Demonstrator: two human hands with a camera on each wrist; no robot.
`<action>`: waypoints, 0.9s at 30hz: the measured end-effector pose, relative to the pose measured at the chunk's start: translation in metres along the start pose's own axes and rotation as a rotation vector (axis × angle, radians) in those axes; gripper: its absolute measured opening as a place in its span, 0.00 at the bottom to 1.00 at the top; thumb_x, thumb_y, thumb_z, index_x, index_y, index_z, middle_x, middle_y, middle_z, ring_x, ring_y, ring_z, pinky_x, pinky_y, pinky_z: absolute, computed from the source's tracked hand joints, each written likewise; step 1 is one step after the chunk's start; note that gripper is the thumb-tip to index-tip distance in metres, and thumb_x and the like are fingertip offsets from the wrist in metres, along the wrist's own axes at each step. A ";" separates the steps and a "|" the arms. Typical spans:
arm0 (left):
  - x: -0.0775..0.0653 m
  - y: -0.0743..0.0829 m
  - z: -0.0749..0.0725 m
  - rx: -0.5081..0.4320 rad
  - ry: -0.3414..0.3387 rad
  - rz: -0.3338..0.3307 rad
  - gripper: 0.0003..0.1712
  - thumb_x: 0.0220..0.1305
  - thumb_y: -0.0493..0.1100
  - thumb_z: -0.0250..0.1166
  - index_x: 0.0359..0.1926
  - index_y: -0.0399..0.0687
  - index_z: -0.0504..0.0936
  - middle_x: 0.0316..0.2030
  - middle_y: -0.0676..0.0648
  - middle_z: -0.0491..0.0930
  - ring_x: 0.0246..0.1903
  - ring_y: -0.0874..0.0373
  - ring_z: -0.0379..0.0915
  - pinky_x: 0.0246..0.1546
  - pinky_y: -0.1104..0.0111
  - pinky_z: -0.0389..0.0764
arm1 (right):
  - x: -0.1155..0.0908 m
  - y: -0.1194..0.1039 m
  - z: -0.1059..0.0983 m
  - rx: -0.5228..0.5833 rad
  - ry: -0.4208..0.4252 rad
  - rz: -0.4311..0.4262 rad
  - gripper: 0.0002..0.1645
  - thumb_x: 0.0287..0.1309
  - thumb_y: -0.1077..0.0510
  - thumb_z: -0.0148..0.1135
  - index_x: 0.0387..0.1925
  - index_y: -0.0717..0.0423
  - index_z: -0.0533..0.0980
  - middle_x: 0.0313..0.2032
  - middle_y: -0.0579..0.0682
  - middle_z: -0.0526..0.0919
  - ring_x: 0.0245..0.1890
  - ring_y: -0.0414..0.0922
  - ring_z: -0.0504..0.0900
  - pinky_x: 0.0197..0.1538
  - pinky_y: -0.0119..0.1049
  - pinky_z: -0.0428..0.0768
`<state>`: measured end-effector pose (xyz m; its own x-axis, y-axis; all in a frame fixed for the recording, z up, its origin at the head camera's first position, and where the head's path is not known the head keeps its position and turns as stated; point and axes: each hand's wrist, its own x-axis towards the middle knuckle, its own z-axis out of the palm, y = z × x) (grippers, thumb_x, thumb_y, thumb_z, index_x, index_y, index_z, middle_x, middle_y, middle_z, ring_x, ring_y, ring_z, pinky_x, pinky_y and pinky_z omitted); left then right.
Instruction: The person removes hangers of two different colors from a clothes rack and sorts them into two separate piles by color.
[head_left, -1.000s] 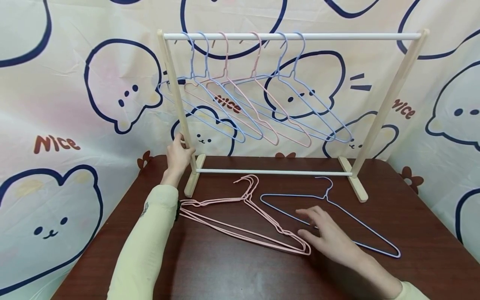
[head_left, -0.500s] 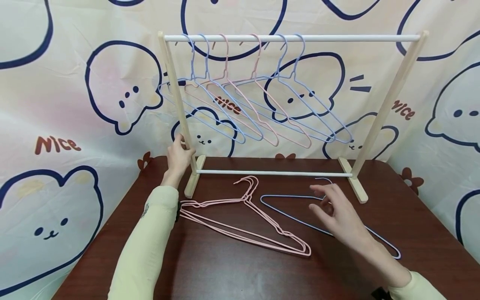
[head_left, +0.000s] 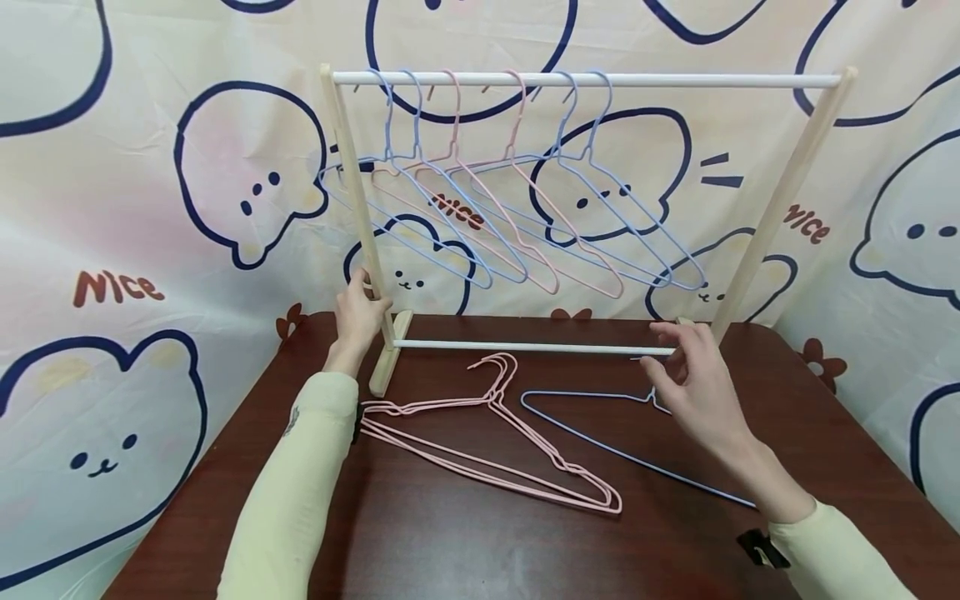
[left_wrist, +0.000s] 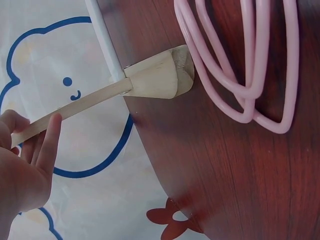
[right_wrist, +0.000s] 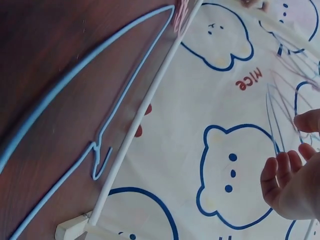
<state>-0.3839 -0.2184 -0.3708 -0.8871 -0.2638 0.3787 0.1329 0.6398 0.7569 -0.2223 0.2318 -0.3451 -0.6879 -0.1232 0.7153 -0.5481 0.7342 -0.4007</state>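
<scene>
Currently left fingers (left_wrist: 49,147) round post (left_wrist: 90,103), right fingers (right_wrist: 270,181) parted in open room above blue hanger (right_wrist: 95,145)

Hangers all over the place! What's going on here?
Someone's left hand grips the wooden post of a rack. Their right hand, fingers loosely bent, is in the air and holds nothing. Four blue hangers and two pink hangers hang from the top bar. Some loose pink hangers and one loose blue hanger lie on the table.
</scene>
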 end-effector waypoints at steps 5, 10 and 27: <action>0.000 0.000 0.001 -0.003 -0.010 -0.005 0.15 0.64 0.36 0.61 0.50 0.41 0.68 0.47 0.32 0.84 0.43 0.37 0.83 0.41 0.49 0.86 | 0.009 0.007 0.000 -0.051 0.081 -0.026 0.23 0.53 0.70 0.68 0.52 0.64 0.76 0.44 0.60 0.73 0.33 0.35 0.66 0.33 0.16 0.66; 0.000 -0.001 0.000 0.005 0.006 -0.010 0.16 0.64 0.36 0.62 0.50 0.42 0.69 0.46 0.33 0.84 0.42 0.38 0.84 0.40 0.49 0.86 | 0.018 0.014 -0.001 -0.067 0.195 -0.093 0.23 0.50 0.72 0.68 0.51 0.63 0.78 0.43 0.61 0.75 0.35 0.37 0.66 0.34 0.21 0.64; 0.000 0.000 0.001 0.006 0.009 -0.004 0.16 0.63 0.36 0.62 0.49 0.42 0.69 0.45 0.33 0.84 0.41 0.38 0.83 0.40 0.48 0.86 | 0.054 0.039 -0.010 -0.126 0.227 -0.122 0.47 0.44 0.70 0.75 0.67 0.58 0.68 0.59 0.67 0.64 0.54 0.60 0.65 0.47 0.48 0.65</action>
<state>-0.3843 -0.2174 -0.3715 -0.8835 -0.2733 0.3805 0.1263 0.6431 0.7553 -0.2760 0.2599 -0.3167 -0.4882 -0.0736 0.8696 -0.5472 0.8021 -0.2393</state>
